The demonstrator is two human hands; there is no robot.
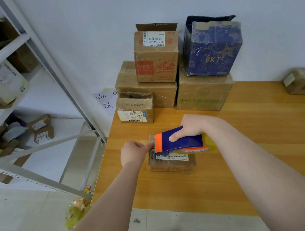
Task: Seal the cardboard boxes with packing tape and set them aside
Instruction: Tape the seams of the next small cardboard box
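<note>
The tape dispenser (179, 140) is navy blue with an orange front edge. The table (257, 150) is honey-coloured wood grain. One stacked box (215, 52) is dark blue with gold stars; the other boxes (158, 57) are plain brown.

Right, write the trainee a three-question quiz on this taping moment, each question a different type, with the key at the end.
1. True or false: the right hand grips the tape dispenser.
2. Pick one: the left hand is (A) pinching the tape end by the dispenser's orange front, (B) lying flat on a shelf, (C) holding a pen.
3. Fill in: the blue box at the back reads ___.
Key: 1 true; 2 A; 3 BKT.
</note>
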